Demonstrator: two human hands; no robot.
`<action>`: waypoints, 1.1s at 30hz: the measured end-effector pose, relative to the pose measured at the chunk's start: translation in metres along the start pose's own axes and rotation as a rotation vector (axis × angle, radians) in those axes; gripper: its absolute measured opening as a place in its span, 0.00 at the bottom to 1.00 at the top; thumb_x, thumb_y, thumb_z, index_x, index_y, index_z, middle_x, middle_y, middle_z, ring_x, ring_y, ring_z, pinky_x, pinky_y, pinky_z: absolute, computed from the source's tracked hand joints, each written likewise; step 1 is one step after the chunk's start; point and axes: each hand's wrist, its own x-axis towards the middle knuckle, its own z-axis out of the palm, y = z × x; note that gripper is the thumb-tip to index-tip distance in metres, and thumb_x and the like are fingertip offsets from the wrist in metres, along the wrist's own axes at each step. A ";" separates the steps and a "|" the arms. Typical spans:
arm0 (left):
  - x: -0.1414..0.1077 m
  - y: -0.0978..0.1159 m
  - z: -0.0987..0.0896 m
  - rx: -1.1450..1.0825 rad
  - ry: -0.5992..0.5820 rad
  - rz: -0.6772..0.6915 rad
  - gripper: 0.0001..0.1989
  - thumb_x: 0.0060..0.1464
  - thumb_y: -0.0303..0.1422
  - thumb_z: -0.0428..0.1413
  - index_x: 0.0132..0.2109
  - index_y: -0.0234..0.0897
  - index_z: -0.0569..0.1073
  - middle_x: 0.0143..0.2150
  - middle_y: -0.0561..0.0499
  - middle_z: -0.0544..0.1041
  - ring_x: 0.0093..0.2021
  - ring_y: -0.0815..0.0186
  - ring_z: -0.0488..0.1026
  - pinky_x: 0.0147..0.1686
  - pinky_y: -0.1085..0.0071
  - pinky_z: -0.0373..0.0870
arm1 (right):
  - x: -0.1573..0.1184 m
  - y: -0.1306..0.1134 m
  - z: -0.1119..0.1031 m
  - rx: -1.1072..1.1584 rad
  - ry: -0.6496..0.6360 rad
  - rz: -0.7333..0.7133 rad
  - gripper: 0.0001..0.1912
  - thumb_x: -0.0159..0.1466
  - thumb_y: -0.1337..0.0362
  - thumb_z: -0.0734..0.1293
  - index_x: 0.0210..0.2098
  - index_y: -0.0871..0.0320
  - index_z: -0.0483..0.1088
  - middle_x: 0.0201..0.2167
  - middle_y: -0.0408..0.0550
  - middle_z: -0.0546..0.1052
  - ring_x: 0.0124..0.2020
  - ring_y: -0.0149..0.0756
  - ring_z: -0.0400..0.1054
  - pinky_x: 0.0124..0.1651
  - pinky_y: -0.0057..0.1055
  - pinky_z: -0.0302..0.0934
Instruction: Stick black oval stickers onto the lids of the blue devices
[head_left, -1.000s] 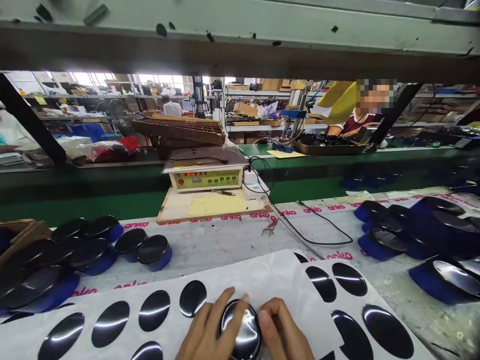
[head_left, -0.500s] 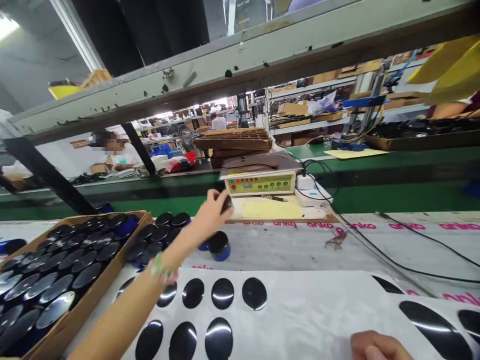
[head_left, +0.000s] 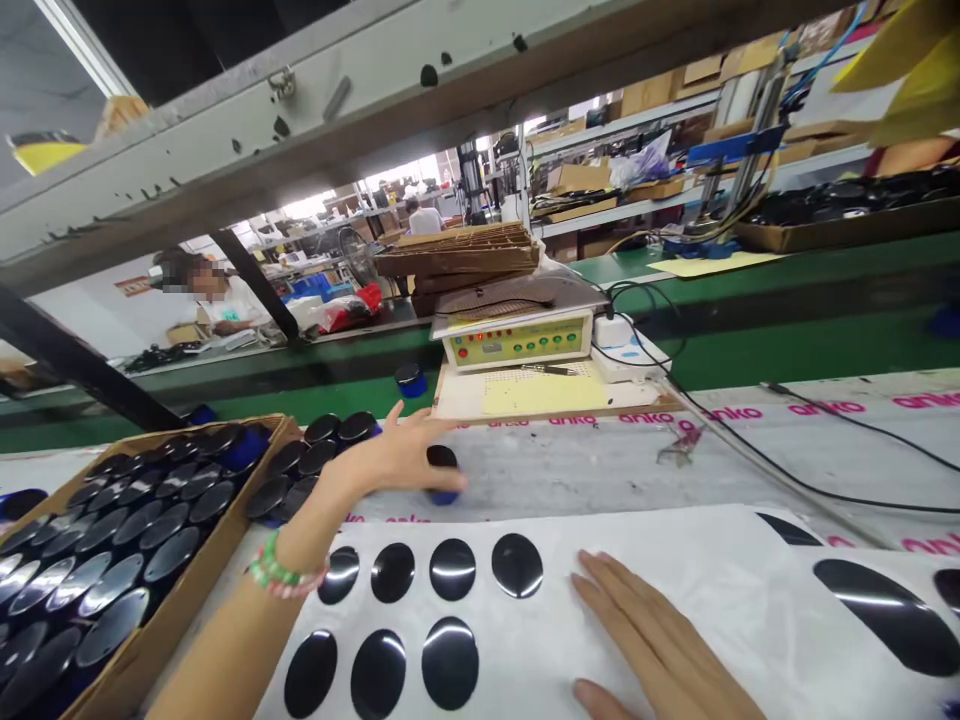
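Observation:
My left hand (head_left: 394, 452), with a green and pink bead bracelet, reaches over a blue round piece with a black top (head_left: 444, 458). Its thumb and fingers are spread around that piece, not visibly closed on it. Another such blue and black piece (head_left: 410, 381) stands on the green belt beyond the hand. My right hand (head_left: 649, 635) lies flat on a white sheet (head_left: 570, 670), fingers stretched out, just right of a glossy black disc (head_left: 517, 566). Several more black discs (head_left: 451, 663) are on the sheet in rows.
At left a cardboard box (head_left: 202, 585) holds many black-topped pieces, with several more (head_left: 317, 458) beside it. A control unit (head_left: 517, 342) with buttons stands at the back. Cables (head_left: 720, 450) cross the table on the right. A shelf beam (head_left: 360, 110) spans overhead; a person (head_left: 232, 300) sits beyond the belt.
The piece my left hand held now stands on the green belt. That hand has come back toward me to another piece. My right hand has moved left and flattened on the sheet.

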 end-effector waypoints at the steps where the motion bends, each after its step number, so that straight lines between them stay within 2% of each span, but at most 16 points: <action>1: -0.012 0.005 0.005 -0.015 -0.008 0.012 0.32 0.44 0.41 0.65 0.57 0.44 0.67 0.56 0.47 0.71 0.62 0.52 0.61 0.64 0.44 0.41 | 0.001 0.001 0.001 -0.040 -0.021 -0.012 0.34 0.62 0.51 0.63 0.62 0.63 0.56 0.57 0.57 0.69 0.52 0.48 0.69 0.44 0.41 0.72; 2: -0.023 0.011 0.010 -0.025 0.009 0.007 0.33 0.43 0.38 0.66 0.57 0.43 0.67 0.56 0.46 0.72 0.61 0.52 0.61 0.65 0.45 0.38 | -0.001 0.004 0.001 -0.070 -0.042 -0.020 0.36 0.62 0.50 0.63 0.63 0.64 0.54 0.57 0.59 0.68 0.53 0.49 0.68 0.44 0.43 0.71; 4: -0.046 0.029 0.021 -0.032 0.080 -0.023 0.30 0.49 0.33 0.62 0.59 0.39 0.65 0.56 0.43 0.69 0.61 0.54 0.61 0.65 0.47 0.37 | -0.012 0.012 0.000 -0.107 -0.080 -0.015 0.39 0.62 0.48 0.62 0.65 0.64 0.51 0.58 0.59 0.67 0.54 0.50 0.67 0.45 0.46 0.70; 6: -0.068 0.055 0.038 -0.088 0.179 -0.059 0.29 0.54 0.32 0.56 0.63 0.39 0.59 0.58 0.42 0.65 0.61 0.56 0.61 0.64 0.51 0.46 | -0.027 0.023 -0.004 -0.121 -0.116 0.015 0.39 0.62 0.48 0.62 0.65 0.62 0.50 0.59 0.58 0.66 0.55 0.51 0.66 0.46 0.47 0.68; 7: -0.080 0.071 0.048 -0.143 0.225 -0.072 0.31 0.56 0.33 0.54 0.65 0.42 0.55 0.59 0.43 0.62 0.60 0.58 0.62 0.61 0.56 0.56 | -0.033 0.028 -0.007 -0.121 -0.122 0.041 0.38 0.62 0.47 0.61 0.64 0.62 0.51 0.60 0.58 0.66 0.55 0.52 0.66 0.46 0.48 0.67; 9: -0.099 0.101 0.073 -0.411 0.387 -0.105 0.31 0.55 0.33 0.54 0.64 0.50 0.54 0.57 0.47 0.63 0.56 0.61 0.66 0.55 0.64 0.66 | -0.037 0.031 -0.017 -0.100 -0.118 0.123 0.35 0.63 0.47 0.60 0.63 0.61 0.55 0.59 0.58 0.67 0.55 0.51 0.66 0.46 0.48 0.66; 11: -0.111 0.126 0.099 -0.597 0.490 -0.161 0.31 0.53 0.32 0.54 0.62 0.52 0.57 0.55 0.49 0.63 0.54 0.61 0.68 0.51 0.65 0.69 | -0.026 0.028 -0.029 -0.008 -0.129 0.198 0.28 0.65 0.51 0.60 0.60 0.58 0.57 0.56 0.56 0.69 0.54 0.48 0.66 0.47 0.44 0.66; 13: -0.113 0.142 0.119 -0.698 0.558 -0.239 0.29 0.51 0.32 0.55 0.61 0.50 0.60 0.55 0.48 0.63 0.54 0.59 0.68 0.51 0.62 0.69 | -0.001 0.023 -0.038 0.165 -0.218 0.197 0.19 0.67 0.63 0.59 0.57 0.56 0.60 0.54 0.53 0.70 0.53 0.42 0.65 0.49 0.39 0.64; 15: -0.110 0.148 0.131 -0.752 0.602 -0.293 0.30 0.50 0.32 0.55 0.61 0.47 0.60 0.55 0.47 0.65 0.55 0.57 0.67 0.53 0.58 0.68 | 0.030 0.021 -0.041 0.347 -0.395 0.095 0.23 0.62 0.76 0.58 0.55 0.54 0.62 0.54 0.50 0.69 0.51 0.40 0.64 0.50 0.37 0.62; 17: -0.106 0.148 0.135 -0.777 0.615 -0.301 0.31 0.49 0.32 0.56 0.60 0.46 0.60 0.54 0.47 0.67 0.55 0.57 0.67 0.54 0.56 0.67 | 0.057 0.026 -0.041 0.449 -0.566 -0.027 0.30 0.53 0.83 0.59 0.52 0.54 0.64 0.53 0.49 0.69 0.49 0.40 0.65 0.49 0.37 0.61; 20: -0.103 0.144 0.136 -0.744 0.618 -0.276 0.31 0.47 0.30 0.56 0.60 0.48 0.59 0.55 0.48 0.68 0.56 0.57 0.68 0.53 0.57 0.69 | 0.085 0.040 -0.036 0.494 -0.740 -0.133 0.27 0.48 0.84 0.61 0.44 0.55 0.66 0.45 0.47 0.70 0.40 0.38 0.67 0.40 0.33 0.62; 23: -0.104 0.144 0.137 -0.678 0.634 -0.232 0.34 0.47 0.29 0.56 0.61 0.51 0.57 0.57 0.50 0.67 0.58 0.58 0.66 0.53 0.60 0.70 | 0.099 0.051 -0.034 0.524 -0.827 -0.182 0.24 0.48 0.83 0.63 0.40 0.56 0.64 0.39 0.44 0.69 0.33 0.34 0.66 0.33 0.28 0.59; 26: -0.104 0.146 0.139 -0.648 0.653 -0.219 0.35 0.46 0.28 0.57 0.61 0.52 0.56 0.57 0.51 0.67 0.57 0.60 0.67 0.53 0.62 0.70 | 0.102 0.053 -0.035 0.556 -0.850 -0.201 0.24 0.49 0.82 0.64 0.42 0.55 0.63 0.39 0.41 0.69 0.35 0.32 0.67 0.33 0.26 0.59; 28: -0.104 0.146 0.139 -0.632 0.664 -0.240 0.34 0.47 0.28 0.57 0.61 0.50 0.57 0.57 0.49 0.67 0.57 0.59 0.68 0.52 0.62 0.70 | 0.099 0.050 -0.038 0.525 -0.832 -0.227 0.21 0.52 0.81 0.65 0.41 0.55 0.63 0.40 0.42 0.69 0.37 0.34 0.66 0.35 0.27 0.60; 31: -0.103 0.146 0.139 -0.632 0.643 -0.277 0.32 0.49 0.29 0.57 0.61 0.47 0.59 0.58 0.48 0.67 0.57 0.57 0.68 0.52 0.60 0.71 | 0.086 0.049 -0.044 0.366 -0.718 -0.320 0.13 0.58 0.78 0.63 0.38 0.56 0.65 0.40 0.46 0.70 0.39 0.40 0.65 0.38 0.34 0.60; 33: -0.103 0.146 0.137 -0.646 0.627 -0.293 0.31 0.49 0.30 0.57 0.61 0.47 0.60 0.58 0.47 0.67 0.57 0.57 0.68 0.53 0.59 0.70 | 0.073 0.054 -0.051 0.272 -0.625 -0.361 0.11 0.62 0.77 0.58 0.36 0.56 0.67 0.36 0.47 0.72 0.35 0.41 0.64 0.36 0.36 0.59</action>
